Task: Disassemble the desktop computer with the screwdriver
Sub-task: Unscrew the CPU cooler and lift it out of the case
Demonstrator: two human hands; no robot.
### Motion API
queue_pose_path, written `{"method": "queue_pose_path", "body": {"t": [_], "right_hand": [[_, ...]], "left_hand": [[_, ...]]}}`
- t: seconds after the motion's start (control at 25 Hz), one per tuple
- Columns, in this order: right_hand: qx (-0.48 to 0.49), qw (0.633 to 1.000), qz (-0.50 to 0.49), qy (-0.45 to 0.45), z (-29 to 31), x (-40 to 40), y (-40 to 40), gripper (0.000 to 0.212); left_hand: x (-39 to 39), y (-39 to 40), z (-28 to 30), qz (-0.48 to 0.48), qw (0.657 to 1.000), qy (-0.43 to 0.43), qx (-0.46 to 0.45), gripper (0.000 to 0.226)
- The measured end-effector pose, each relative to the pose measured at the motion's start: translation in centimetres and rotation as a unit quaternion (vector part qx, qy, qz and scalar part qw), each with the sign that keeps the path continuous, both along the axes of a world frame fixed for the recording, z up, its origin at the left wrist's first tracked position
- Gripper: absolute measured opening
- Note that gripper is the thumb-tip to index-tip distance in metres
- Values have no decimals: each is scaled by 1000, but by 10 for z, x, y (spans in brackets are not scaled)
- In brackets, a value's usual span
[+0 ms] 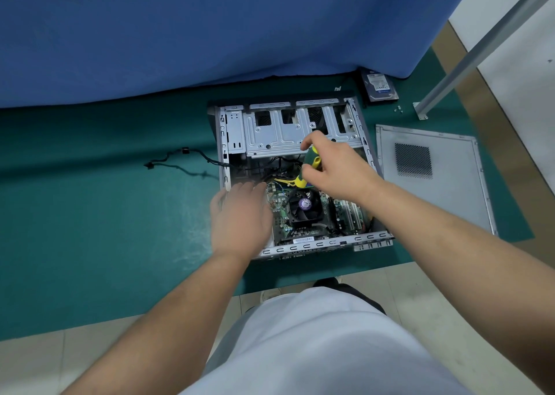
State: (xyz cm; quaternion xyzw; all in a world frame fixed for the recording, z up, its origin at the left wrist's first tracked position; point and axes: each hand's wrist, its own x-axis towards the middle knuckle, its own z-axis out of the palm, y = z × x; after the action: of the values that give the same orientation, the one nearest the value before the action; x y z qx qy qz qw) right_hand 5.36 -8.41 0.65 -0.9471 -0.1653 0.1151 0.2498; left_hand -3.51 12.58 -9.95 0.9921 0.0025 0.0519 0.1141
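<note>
- Two bare hands work over an open desktop computer case that lies on its side on a green table mat, seen from above.
- The right hand has its grip closed around a screwdriver with a green and yellow handle, held tilted over the middle of the case, its tip pointing down among the yellow wires; the tip itself is hidden.
- The left hand lies flat with relaxed fingers, its grip open, resting on the near-left edge of the case beside the motherboard.
- A black CPU fan with a purple centre label sits on the motherboard, near the person.
- A grey metal drive cage fills the far part of the case.
- A black cable trails out of the case to the left across the mat.
- The removed grey side panel with a mesh vent lies flat just right of the case.
- A hard drive lies at the far right, with a few small screws near it.
- Blue cloth covers the far side.
</note>
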Motion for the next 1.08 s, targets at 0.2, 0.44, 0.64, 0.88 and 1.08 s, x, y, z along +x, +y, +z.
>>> {"method": "queue_pose_path", "body": {"t": [0.2,0.44,0.64,0.88,1.08], "right_hand": [[2,999,-13,34,-10,-14,-11,24],[2,999,-19,31,-17,-14,-13,24],[-1,999,-22,31,-21,-14,-13,24],[-19,999,30,-1,-18,-17,-11,26],[-80,977,200,-15,-4,-20,2,24]], "left_hand": [[0,0,0,1,1000,-4,-2,44],[0,-1,-1,0,1000,-8,-5,44],[0,0,-1,1,1000,-8,-7,44],[-1,0,0,1,1000,-6,-5,45],[-1,0,0,0,1000,-8,-5,44]]}}
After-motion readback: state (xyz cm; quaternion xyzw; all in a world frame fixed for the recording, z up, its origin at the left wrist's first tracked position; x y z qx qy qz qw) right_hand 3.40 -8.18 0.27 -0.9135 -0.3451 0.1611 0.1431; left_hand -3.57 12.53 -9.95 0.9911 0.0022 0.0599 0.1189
